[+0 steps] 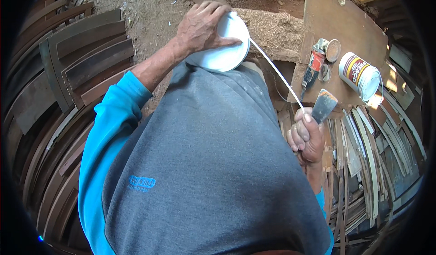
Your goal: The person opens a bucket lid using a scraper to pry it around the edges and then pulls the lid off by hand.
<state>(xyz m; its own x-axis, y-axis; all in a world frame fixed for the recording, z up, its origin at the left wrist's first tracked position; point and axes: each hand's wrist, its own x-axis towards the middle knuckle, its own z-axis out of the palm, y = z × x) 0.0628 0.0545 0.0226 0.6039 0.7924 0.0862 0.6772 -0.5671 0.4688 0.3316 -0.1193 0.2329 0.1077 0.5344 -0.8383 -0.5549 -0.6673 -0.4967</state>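
Right fist pulling a white strip (277,71) taut off a round white container (230,55) – scraper (325,106) in the same hand.

So the container's at upper centre of the frame, just past the dark grey shirt (204,141). Left hand (203,26) grips its upper left side, fingers bent over the edge, thumb stretched across the white face. Right hand (307,137) is over at centre right, curled into a fist – thumb pinching the end of the strip against the fingers, scraper blade poking out above. Strip runs pretty much straight from the container's right edge. Upper right there's a board (347,25) with a red and black angle grinder (314,64) and a tipped-over labelled bucket (359,74) on it. Thin wood strips (370,164) fill the lower right.
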